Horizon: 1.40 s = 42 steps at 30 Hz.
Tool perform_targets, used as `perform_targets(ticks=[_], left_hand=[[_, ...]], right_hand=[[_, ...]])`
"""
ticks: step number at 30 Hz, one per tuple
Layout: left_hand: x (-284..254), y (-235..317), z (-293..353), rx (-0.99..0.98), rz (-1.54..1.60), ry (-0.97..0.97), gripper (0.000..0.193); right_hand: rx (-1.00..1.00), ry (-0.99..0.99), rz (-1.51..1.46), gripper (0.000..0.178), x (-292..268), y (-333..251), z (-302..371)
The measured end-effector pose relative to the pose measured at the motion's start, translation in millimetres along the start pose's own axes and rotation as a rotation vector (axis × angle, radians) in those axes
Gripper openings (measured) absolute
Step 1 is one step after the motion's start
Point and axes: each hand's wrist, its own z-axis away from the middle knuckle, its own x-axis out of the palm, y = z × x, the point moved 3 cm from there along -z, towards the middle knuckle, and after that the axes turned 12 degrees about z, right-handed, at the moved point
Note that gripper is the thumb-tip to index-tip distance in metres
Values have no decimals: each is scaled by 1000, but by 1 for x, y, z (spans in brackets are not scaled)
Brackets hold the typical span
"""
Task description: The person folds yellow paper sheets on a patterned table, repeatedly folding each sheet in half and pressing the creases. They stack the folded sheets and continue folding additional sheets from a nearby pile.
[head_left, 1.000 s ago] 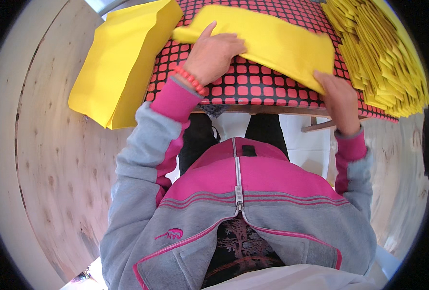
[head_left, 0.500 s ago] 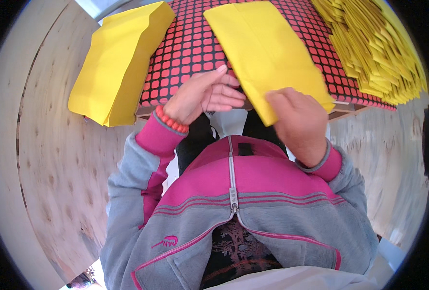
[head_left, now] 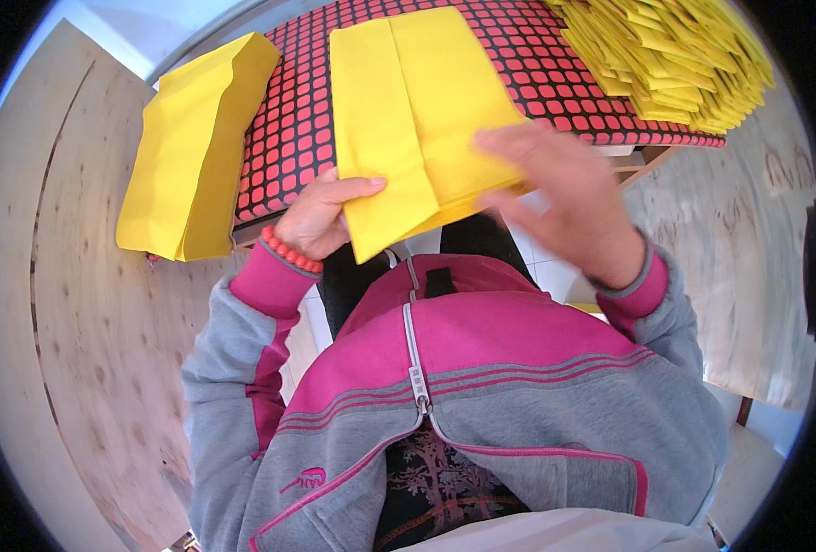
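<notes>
A folded yellow cloth-like sheet (head_left: 417, 110) lies on the patterned table top, its near end sticking out past the edge. One long flap is folded over along its left part. My left hand (head_left: 321, 210) grips the near left corner, thumb on top and the other fingers hidden underneath. By the near right edge, my right hand (head_left: 564, 198) is smeared by motion, but its thumb and fingers stand apart with the sheet's edge near them. Whether it touches the sheet I cannot tell.
A stack of yellow sheets (head_left: 192, 138) hangs over the table's left end. At the far right is a big pile of folded yellow pieces (head_left: 670, 60). The table cover (head_left: 288, 120) is black with red squares. Pale wooden boards (head_left: 86, 276) stand on the left.
My left hand has gone from empty to gripping the near left corner. My right hand has let go of the sheet's near end. The sheet now shows its folded flap and lies further left.
</notes>
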Motion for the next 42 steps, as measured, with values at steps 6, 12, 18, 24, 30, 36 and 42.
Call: perform_targets(ticks=[6,12,18,24,30,36,42], left_hand=[[-16,17,30,-45,-40,8,54],[-25,35,21,-196,-186,-24,67],[-54,114,-28,-284,-984,-70,58],[-31,183,-112,-163,-1648,-63,40],[-8,160,-136,461,-2212,-20,41],[-33,115,-74,471,-1796,-126,41],[-31,82,14,401,-1519,-25,55]], right_hand=[[212,-17,352,58,8,68,33],[-100,118,254,34,61,54,22],[-386,138,156,16,78,28,1],[-202,-2,182,12,101,-3,-36],[-67,-14,198,13,117,-28,-62],[-81,-30,191,8,120,-26,-61],[-101,-119,177,9,110,-15,-65]])
